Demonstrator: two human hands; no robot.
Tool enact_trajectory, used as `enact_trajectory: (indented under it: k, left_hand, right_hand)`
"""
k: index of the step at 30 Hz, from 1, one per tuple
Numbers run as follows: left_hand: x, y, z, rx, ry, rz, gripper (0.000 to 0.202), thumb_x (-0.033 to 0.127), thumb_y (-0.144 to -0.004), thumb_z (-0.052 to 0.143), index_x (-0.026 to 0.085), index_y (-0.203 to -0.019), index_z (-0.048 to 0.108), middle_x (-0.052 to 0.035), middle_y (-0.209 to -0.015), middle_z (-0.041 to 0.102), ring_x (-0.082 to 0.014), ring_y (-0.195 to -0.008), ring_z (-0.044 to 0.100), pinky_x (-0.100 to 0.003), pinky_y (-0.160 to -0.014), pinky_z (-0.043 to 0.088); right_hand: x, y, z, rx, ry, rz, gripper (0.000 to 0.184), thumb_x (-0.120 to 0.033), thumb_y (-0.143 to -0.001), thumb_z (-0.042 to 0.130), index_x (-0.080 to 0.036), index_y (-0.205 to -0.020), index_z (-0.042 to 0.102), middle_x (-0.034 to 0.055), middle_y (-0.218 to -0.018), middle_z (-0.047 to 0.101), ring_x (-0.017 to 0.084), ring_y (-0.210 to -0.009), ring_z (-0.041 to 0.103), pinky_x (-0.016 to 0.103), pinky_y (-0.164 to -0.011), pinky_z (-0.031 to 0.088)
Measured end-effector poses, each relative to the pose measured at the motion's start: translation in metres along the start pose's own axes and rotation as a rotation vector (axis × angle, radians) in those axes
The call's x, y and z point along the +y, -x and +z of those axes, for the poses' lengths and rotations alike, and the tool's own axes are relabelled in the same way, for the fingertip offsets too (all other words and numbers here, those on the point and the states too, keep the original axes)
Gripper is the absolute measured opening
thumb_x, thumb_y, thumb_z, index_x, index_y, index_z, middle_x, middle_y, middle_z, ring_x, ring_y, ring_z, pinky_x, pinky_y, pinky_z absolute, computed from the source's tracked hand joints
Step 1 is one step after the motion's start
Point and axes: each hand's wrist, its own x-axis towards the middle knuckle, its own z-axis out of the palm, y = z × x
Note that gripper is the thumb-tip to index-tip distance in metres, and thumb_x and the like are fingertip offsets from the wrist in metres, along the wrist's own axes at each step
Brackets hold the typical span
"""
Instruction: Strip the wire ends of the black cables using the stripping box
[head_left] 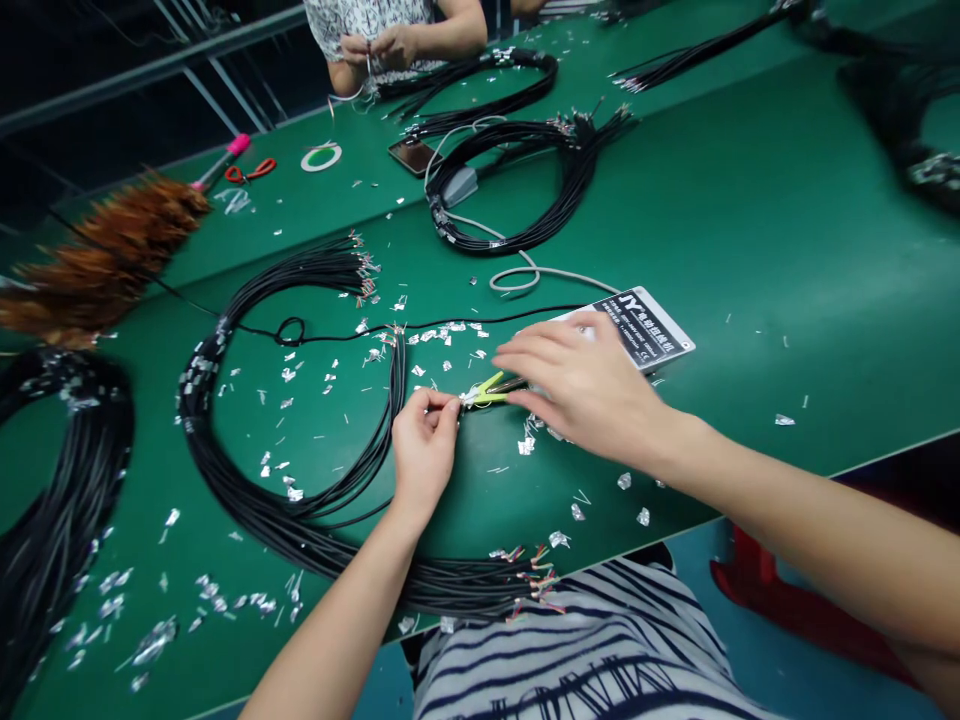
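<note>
At frame centre your left hand [424,445] pinches a silvery wire end [466,398] of the black cable bundle [395,400]; your right hand [589,390] grips yellow-handled cutters [491,388] against it. So close, a slip could nick your fingertips.

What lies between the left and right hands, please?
In the head view, a yellow-green tool: tip at the left hand, handles under the right hand.

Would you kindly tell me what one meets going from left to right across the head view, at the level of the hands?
black cable bundle at the edge → coiled cable loop → left hand, pinching a cable end → yellow-handled tool → right hand holding it → silvery scrap
</note>
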Motion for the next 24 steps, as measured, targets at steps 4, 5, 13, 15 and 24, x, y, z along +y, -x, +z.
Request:
enact_trajectory:
  k: [4,5,13,15,24]
  left_hand:
    - [0.001,0.000,-0.001,-0.010,0.014,-0.001,0.017,0.031,-0.073,0.070,0.018,-0.069,0.060,0.0050,-0.053,0.050,-0.0088,-0.048,0.047,-0.020,-0.048,0.039]
    - [0.002,0.000,-0.001,-0.013,0.015,-0.002,0.016,0.030,-0.073,0.069,0.018,-0.068,0.060,0.0049,-0.053,0.050,-0.0086,-0.047,0.047,-0.019,-0.047,0.038]
    - [0.002,0.002,-0.008,0.019,-0.021,-0.003,0.016,0.029,-0.070,0.070,0.017,-0.067,0.060,0.0044,-0.053,0.052,-0.0083,-0.046,0.047,-0.018,-0.044,0.034]
    - [0.002,0.003,-0.013,0.038,-0.022,0.002,0.018,0.030,-0.070,0.071,0.017,-0.067,0.059,0.0047,-0.053,0.052,-0.0077,-0.044,0.046,-0.019,-0.043,0.034]
    - [0.022,-0.062,-0.077,0.399,0.022,-0.045,0.014,0.010,-0.071,0.060,0.018,-0.063,0.051,0.0067,-0.045,0.047,-0.0063,-0.036,0.040,-0.016,-0.038,0.032]
  right_hand:
    - [0.005,0.047,-0.007,0.333,-0.043,0.170,0.023,-0.010,-0.093,0.052,-0.024,-0.109,0.060,0.0053,-0.113,0.073,0.023,-0.109,0.063,0.040,-0.091,0.040]
    - [0.005,0.057,-0.005,0.341,-0.038,0.168,0.023,-0.007,-0.091,0.052,-0.024,-0.105,0.059,0.0056,-0.114,0.073,0.023,-0.110,0.062,0.040,-0.091,0.040]
    - [0.005,0.071,0.016,0.355,0.107,0.110,0.023,-0.003,-0.085,0.056,-0.026,-0.089,0.057,-0.0012,-0.110,0.075,0.022,-0.109,0.064,0.043,-0.098,0.035]
    - [0.005,0.070,0.014,0.372,0.080,0.112,0.023,-0.004,-0.086,0.056,-0.026,-0.090,0.056,-0.0005,-0.108,0.076,0.023,-0.109,0.064,0.044,-0.098,0.037]
    - [-0.027,0.083,0.012,0.190,-0.440,0.054,0.018,-0.012,-0.090,0.055,-0.022,-0.104,0.060,0.0070,-0.105,0.074,0.021,-0.099,0.068,0.040,-0.084,0.051]
